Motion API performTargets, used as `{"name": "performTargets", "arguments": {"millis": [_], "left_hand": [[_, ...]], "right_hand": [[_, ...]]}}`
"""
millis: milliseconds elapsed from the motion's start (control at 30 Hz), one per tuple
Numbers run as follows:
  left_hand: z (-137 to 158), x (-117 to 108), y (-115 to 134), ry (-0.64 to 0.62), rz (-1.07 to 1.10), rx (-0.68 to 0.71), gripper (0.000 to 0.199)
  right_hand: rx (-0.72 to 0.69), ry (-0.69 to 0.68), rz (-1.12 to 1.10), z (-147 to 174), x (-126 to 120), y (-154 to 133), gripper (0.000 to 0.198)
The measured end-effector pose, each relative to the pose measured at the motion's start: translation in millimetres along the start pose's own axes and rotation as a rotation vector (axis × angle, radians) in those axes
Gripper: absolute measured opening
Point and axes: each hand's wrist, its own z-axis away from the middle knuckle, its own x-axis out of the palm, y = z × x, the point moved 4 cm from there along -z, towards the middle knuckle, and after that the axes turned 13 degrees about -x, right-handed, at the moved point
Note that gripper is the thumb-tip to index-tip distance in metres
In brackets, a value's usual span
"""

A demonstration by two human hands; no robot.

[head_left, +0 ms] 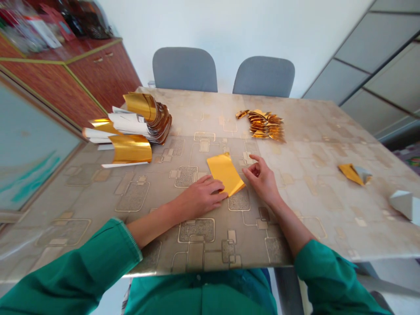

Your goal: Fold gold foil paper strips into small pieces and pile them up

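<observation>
A folded sheet of gold paper lies on the tablecloth in front of me. My left hand holds its lower left edge, with the fingers pressed close together on the paper and the table. Just off the paper's right corner is my right hand, its thumb and forefinger apart and its other fingers curled. Nothing shows between the fingers of that hand.
A stack of gold and white paper sheets stands at the left. Folded gold paper pieces lie in a row at the back. Two other folded papers, one gold and one white, lie at the right. Two grey chairs stand behind.
</observation>
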Motion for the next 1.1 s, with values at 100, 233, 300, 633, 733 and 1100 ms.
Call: {"name": "performTargets", "arguments": {"millis": [100, 233, 300, 633, 733, 1100], "left_hand": [[2.6, -0.7, 12.9, -0.001, 0.049, 0.113, 0.019], [5.1, 0.0, 22.8, 0.019, 0.057, 0.184, 0.019], [5.8, -0.3, 25.2, 0.027, 0.052, 0.208, 0.018], [4.9, 7.4, -2.4, 0.034, -0.04, -0.088, 0.033], [5.9, 7.2, -18.8, 0.043, -0.025, -0.238, 0.044], [9.9, -13.2, -52.6, 0.196, 0.305, -0.566, 0.041]], "right_hand": [[0.016, -0.038, 0.037, -0.1, -0.2, 1.9, 0.05], [0.032, -0.085, 0.057, -0.1, 0.3, 1.9, 0.055], [0.034, -0.139, 0.029, -0.1, 2.2, 1.7, 0.043], [-0.181, -0.022, -0.149, 3.3, -7.4, -30.2, 0.014], [-0.406, -0.151, -0.088, 4.9, -8.3, -47.5, 0.009], [-0.425, -0.622, -0.085, 16.7, 18.2, -41.5, 0.009]]}}
